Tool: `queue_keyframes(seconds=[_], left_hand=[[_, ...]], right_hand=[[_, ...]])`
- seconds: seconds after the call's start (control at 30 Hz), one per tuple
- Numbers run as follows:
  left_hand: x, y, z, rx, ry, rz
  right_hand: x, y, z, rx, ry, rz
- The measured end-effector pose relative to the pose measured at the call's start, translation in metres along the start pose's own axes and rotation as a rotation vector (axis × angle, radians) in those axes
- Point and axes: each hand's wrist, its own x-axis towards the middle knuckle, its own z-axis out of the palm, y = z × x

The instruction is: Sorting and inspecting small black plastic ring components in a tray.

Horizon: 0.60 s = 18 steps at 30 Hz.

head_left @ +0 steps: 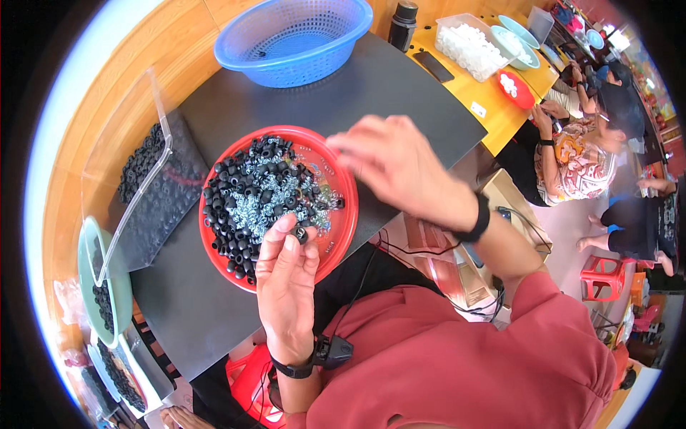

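My left hand (284,286), raised over the near side of a red basin (349,236), pinches a small round black plastic part (301,235) between thumb and fingers. It looks hollow, with something pale inside the opening. My right hand (400,161) hovers at the basin's right rim. Its fingers are drawn together and slightly blurred, so whatever they hold does not show. Inside the basin, many black plastic parts (227,236) lie around a heap of small metal springs (261,196).
A blue basket (286,71) stands at the far edge of the dark table (400,86). On the left are a clear bin (153,193) of black parts and a green basin (125,286). A yellow table (457,86) holds white pieces (468,46). People (579,161) sit at right.
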Motion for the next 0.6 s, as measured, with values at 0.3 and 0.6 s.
queue_keyframes(seconds=[0.3,0.6], left_hand=[[0.003,0.001,-0.002,-0.045,-0.108,-0.059],[0.009,0.001,-0.004,-0.034,-0.148,-0.070]], right_hand=[[0.011,0.074,0.021,-0.091,-0.297,0.111],[0.022,0.005,-0.007,0.168,-0.238,-0.035]])
